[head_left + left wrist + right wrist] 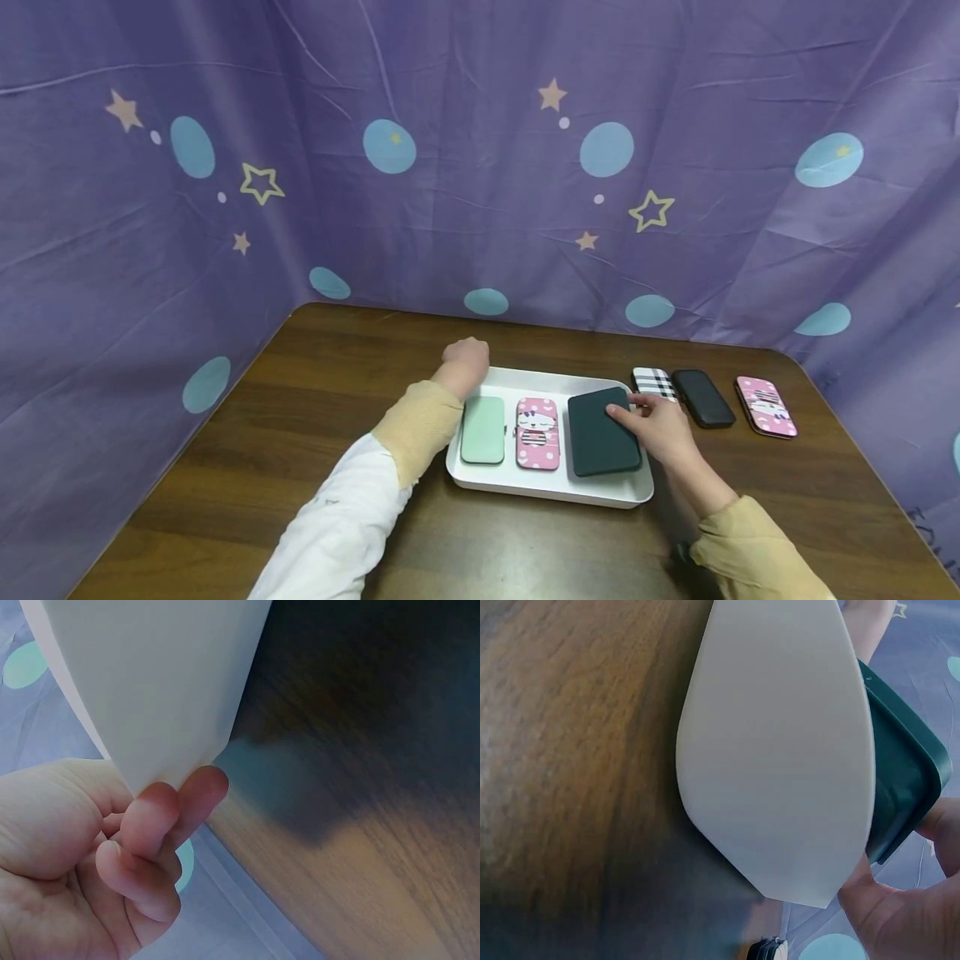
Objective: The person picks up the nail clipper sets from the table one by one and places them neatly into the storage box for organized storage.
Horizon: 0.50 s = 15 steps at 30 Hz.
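A white tray (551,493) sits on the table, and my left hand (467,367) grips its back left corner. In the left wrist view, curled fingers (154,817) hold the tray's edge. My right hand (663,429) pinches a dark green rectangular case (600,442) at its right side, thumb on top. The case is over the tray's right end, tilted, and rises above the tray wall (780,750) in the right wrist view. Inside the tray lie a mint green case (483,433) at the left and a pink cat-print case (537,442) in the middle.
Right of the tray, on the wooden table (225,467), lie a black-and-white plaid case (652,382), a black case (703,398) and another pink cat-print case (767,407). A purple curtain (465,217) with stars hangs behind the table and along its left side.
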Each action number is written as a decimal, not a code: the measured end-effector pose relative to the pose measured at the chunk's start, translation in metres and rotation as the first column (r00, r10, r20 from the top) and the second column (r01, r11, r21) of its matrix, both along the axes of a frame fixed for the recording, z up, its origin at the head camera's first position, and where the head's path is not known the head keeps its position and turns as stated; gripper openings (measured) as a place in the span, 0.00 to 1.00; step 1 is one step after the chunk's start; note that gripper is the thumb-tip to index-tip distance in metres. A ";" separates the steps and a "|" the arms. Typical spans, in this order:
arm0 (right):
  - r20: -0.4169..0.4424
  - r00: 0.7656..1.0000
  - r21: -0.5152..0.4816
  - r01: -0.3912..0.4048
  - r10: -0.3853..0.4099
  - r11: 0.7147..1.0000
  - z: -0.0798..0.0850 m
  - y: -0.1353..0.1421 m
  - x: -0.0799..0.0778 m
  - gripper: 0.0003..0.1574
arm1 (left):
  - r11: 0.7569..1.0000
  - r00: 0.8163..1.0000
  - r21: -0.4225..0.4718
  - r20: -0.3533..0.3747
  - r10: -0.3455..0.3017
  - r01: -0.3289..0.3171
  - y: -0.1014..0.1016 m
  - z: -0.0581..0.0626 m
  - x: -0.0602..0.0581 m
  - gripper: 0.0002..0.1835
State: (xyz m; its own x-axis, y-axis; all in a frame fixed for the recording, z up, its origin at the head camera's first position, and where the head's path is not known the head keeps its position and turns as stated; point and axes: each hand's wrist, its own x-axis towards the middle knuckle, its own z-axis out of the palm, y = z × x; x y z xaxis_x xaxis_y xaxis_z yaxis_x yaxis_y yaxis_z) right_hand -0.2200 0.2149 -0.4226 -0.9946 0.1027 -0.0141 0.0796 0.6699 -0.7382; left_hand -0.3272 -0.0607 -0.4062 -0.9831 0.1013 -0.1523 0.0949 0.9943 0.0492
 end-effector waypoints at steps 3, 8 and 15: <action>-0.028 0.999 0.026 -0.014 0.015 1.000 0.000 -0.002 -0.001 0.38 | 1.000 1.000 0.001 0.004 0.002 -0.002 0.000 0.000 0.000 0.14; -0.052 0.998 0.084 -0.016 0.021 0.996 -0.002 -0.005 -0.003 0.36 | 1.000 1.000 -0.007 0.011 0.004 -0.004 0.000 0.000 0.000 0.14; -0.050 0.998 0.129 -0.037 0.044 0.991 -0.002 -0.008 -0.004 0.34 | 1.000 1.000 -0.009 0.007 -0.001 0.001 0.001 -0.001 -0.001 0.14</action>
State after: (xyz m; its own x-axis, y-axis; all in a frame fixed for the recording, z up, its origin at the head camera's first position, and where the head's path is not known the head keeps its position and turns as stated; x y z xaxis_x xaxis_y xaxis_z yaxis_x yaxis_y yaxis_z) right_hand -0.2239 0.2066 -0.4250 -0.9970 0.0600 0.0487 0.0141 0.7610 -0.6487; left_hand -0.3281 -0.0599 -0.4067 -0.9819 0.1006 -0.1606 0.0953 0.9946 0.0406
